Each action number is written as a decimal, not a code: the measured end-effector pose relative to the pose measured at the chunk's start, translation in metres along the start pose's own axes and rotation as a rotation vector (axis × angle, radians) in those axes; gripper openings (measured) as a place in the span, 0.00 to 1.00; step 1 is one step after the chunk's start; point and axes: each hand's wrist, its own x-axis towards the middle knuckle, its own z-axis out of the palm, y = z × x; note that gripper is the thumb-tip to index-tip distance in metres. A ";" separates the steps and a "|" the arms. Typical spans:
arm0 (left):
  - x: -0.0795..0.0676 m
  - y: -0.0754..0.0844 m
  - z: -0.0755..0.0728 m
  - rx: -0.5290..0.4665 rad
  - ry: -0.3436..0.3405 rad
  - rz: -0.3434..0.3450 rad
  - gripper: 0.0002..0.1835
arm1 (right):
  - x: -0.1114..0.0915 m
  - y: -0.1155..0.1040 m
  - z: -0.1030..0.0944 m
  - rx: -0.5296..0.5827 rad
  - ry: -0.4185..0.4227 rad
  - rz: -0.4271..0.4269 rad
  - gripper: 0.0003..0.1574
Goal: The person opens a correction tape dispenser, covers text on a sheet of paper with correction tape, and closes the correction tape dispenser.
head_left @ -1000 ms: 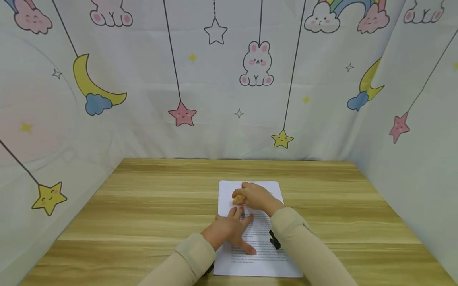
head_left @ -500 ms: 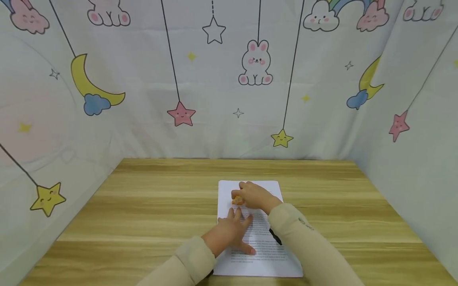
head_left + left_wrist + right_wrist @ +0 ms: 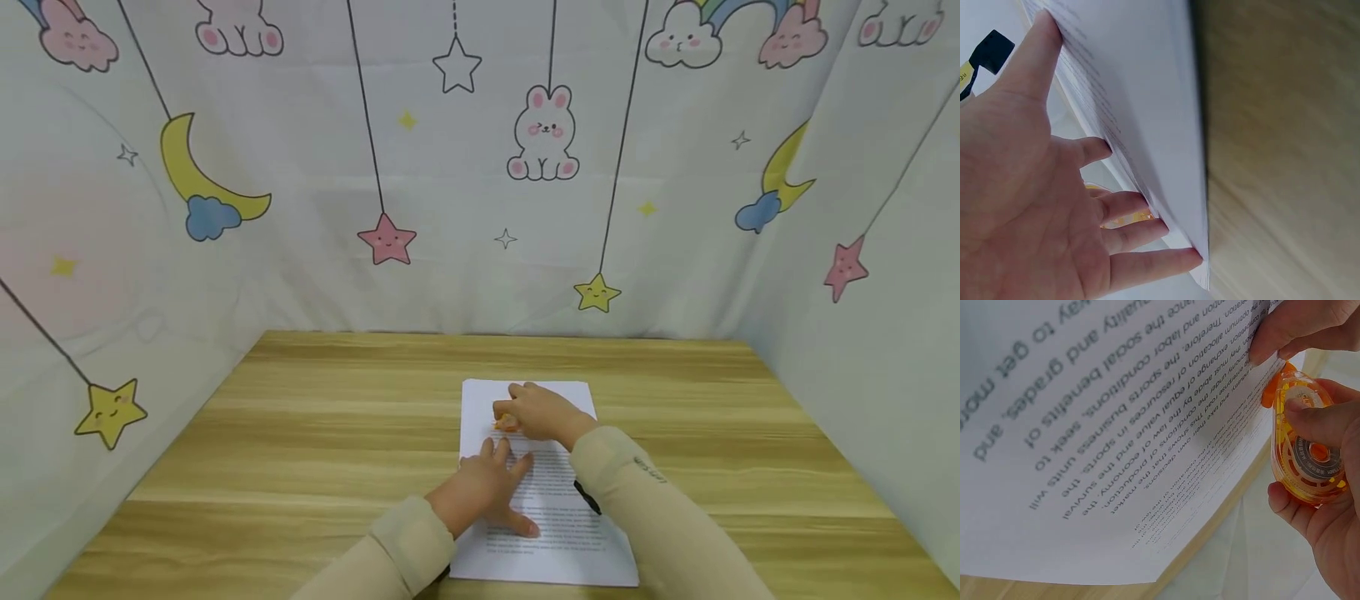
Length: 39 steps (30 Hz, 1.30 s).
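Note:
A stack of white printed paper (image 3: 547, 568) lies on the wooden table. My left hand (image 3: 487, 487) rests on it with spread fingers; the fingertips (image 3: 1188, 259) touch the sheet near its left edge. Higher on the page, my right hand (image 3: 542, 412) grips a clear orange correction tape dispenser (image 3: 1300, 462), thumb on its side and fingers around its body. The dispenser's orange tip is at the printed lines near the top of the sheet, just beyond my left fingers. In the head view the right hand partly covers the dispenser (image 3: 507, 423).
The wooden table (image 3: 337, 417) extends to both sides of the paper. Behind and beside it hangs a white curtain (image 3: 450, 192) printed with stars, moons and rabbits. A black device part (image 3: 994, 51) with a yellow label shows in the left wrist view.
The head view has shifted slightly. My right hand and the dispenser have moved very slightly to the right along the page. My left hand stays in place on the paper.

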 end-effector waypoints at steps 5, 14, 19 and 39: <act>-0.001 0.001 -0.001 0.009 0.010 0.001 0.54 | -0.005 0.005 0.000 -0.009 -0.009 0.019 0.17; -0.001 0.001 0.000 0.031 0.020 -0.002 0.55 | -0.017 0.016 0.002 0.027 0.007 0.032 0.14; 0.000 0.001 -0.001 0.048 0.003 -0.006 0.55 | -0.024 0.021 0.002 0.018 0.023 0.030 0.10; 0.001 0.000 -0.002 0.040 -0.003 -0.008 0.55 | -0.042 0.034 0.001 0.024 0.035 0.020 0.09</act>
